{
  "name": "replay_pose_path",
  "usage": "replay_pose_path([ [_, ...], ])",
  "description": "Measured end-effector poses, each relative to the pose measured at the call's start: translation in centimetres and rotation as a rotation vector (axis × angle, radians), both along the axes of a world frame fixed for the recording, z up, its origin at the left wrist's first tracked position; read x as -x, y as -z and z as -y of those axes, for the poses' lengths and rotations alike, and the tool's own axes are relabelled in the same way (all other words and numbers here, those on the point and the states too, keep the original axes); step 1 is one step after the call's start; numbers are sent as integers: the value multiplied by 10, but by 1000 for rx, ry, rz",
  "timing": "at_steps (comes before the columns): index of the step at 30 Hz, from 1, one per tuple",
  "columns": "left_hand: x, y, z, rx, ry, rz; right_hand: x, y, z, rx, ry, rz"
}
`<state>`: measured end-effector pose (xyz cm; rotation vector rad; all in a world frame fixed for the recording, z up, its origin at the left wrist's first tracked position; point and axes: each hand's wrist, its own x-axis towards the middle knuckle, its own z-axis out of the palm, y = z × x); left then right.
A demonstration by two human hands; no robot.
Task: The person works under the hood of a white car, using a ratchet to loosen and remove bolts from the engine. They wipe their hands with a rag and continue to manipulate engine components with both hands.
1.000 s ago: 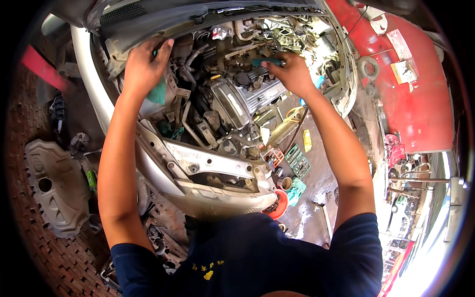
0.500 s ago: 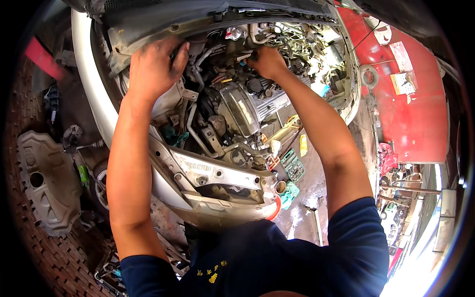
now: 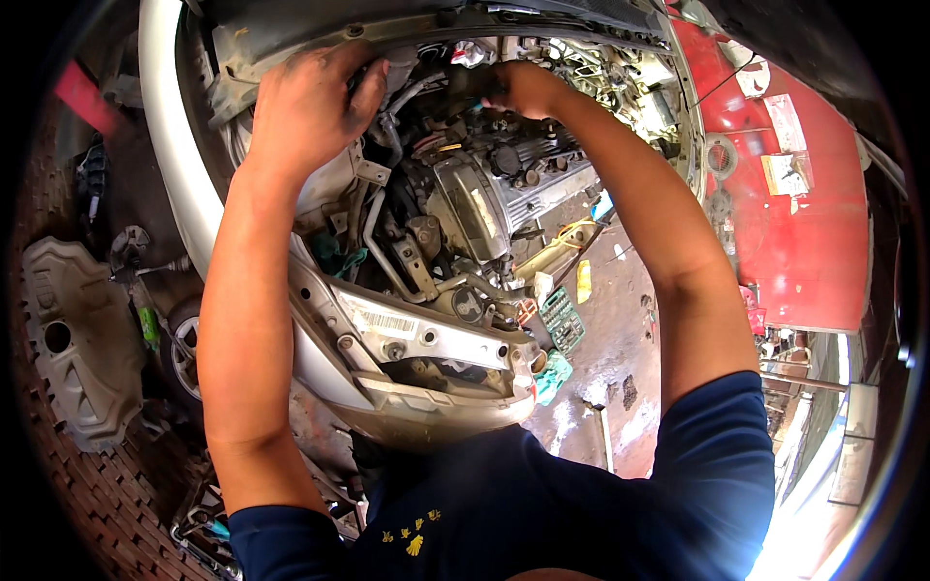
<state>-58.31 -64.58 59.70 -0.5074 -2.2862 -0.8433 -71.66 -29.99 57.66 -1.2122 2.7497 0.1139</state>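
At the back left of an open engine bay, my left hand (image 3: 315, 107) rests against the dark cowl panel (image 3: 242, 48). Its thumb stands apart from the fingers, whose tips are partly hidden, and nothing shows in it. Deep in the bay, my right hand (image 3: 523, 90) is closed behind the engine (image 3: 475, 208). A small bluish bit shows at its fingertips, but what it holds is too dark and small to name. Below the hands are hoses, a metal pipe (image 3: 374, 232) and brackets.
The car's front panel (image 3: 417, 334) crosses in front of me. On the floor to the right lie a green socket set (image 3: 562, 320), a yellow packet (image 3: 584, 281) and a teal cloth (image 3: 552, 378). A large grey cover (image 3: 82, 358) lies at left. A red car panel (image 3: 804, 242) stands at right.
My right hand has moved slightly up and back, its elbow outward to the right. The left hand stays by the cowl. The whole view has shifted a little.
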Motion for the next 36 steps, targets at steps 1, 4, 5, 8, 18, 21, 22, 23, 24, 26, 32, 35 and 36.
replay_pose_path([
  [1, -1, 2, 3, 2, -12, 6, 1, -6, 16, 93, 440, 315],
  [4, -2, 3, 8, 6, -12, -12, -13, -10, 32, 412, 1037, 783],
  [5, -1, 2, 6, 4, -17, -12, -16, -11, 31, 382, 944, 759],
  [8, 1, 2, 5, 2, -16, -31, -15, -14, 18, 160, 675, 580],
  [18, 2, 2, 7, -16, 10, -38, -1, -6, 27, -313, 487, 25],
  [21, 0, 2, 8, 10, -9, 27, -14, -5, 19, -26, 387, 55],
  [22, 0, 1, 9, 7, -12, 29, -19, -7, 24, 99, 280, 54],
  [23, 0, 0, 9, 10, -3, 24, -20, -12, 30, -24, 287, 18],
  [24, 0, 0, 9, 13, 6, 19, -22, -12, 38, -27, 285, 20],
  [26, 0, 1, 9, 11, -5, 23, -25, -11, 51, -218, 490, -46],
  [32, 0, 1, 8, -1, 0, 12, -27, -14, 42, -107, 313, -39],
  [35, 1, 1, 6, -8, 6, 2, -19, -6, 39, -145, 496, -29],
  [36, 1, 1, 5, -12, 4, -3, -19, -4, 32, -146, 499, -32],
])
